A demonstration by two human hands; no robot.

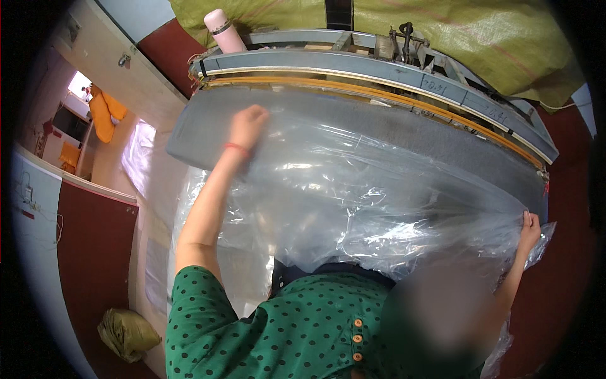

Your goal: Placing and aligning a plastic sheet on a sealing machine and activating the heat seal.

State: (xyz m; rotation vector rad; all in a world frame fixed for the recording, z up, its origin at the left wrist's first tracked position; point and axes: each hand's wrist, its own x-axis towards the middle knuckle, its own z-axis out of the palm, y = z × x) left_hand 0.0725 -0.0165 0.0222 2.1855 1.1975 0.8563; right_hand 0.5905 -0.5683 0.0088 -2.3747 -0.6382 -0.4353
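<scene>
A wide sheet of clear plastic film (328,189) is spread across a grey padded surface (208,120) and hangs down over its near edge, against my body. On the left, my left hand (248,129), with a red band at the wrist, is raised over the pad. Its fingers are closed at the film's upper left edge, slightly blurred. Far to the right, my right hand (530,228) pinches the film's other edge. Between the two hands the film is drawn into long, shiny creases that run toward the right hand.
Beyond the pad lies a long blue-grey metal frame (303,61) with an orange strip (353,85) along it. A pink bottle (224,31) stands behind its left end. Yellow-green woven sacking (467,44) fills the back. A tied olive bag (128,335) rests on the floor at left, near a doorway.
</scene>
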